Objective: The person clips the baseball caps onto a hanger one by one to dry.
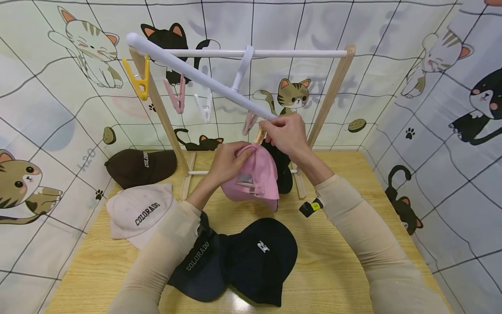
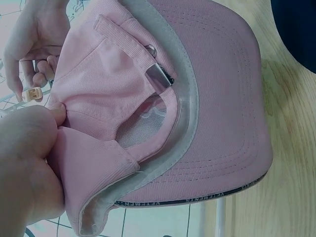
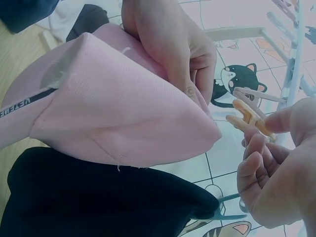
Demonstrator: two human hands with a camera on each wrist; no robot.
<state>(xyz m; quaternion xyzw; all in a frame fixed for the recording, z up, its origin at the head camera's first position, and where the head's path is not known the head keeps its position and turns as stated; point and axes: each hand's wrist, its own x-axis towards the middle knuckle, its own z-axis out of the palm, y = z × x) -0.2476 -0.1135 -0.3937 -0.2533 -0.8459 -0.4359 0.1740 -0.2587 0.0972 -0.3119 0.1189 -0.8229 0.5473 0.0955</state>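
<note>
Because the left hand point(image 1: 229, 161) pinches the pink baseball cap point(image 1: 266, 174) by its crown alone, a loosened thumb could drop it onto the wooden table point(image 1: 337, 244). That cap is below the low right end of the lavender hanger bar point(image 1: 196, 74), with its strap opening toward the near side. Thumb and finger of the right hand point(image 1: 289, 135) clamp the orange clothespin point(image 1: 259, 137), which sits just beside the crown, apart from the fabric; how wide its jaws stand is hard to judge. If they bit only a thin fold, the cap's weight might pull it out; fingertips too near the edge could get nipped. A black cap point(image 1: 284, 170) hangs close behind at this end, so the two might snag. Since the bar slopes rightward, more load there could steepen it and slide its hook along the white rod point(image 1: 302, 53).
</note>
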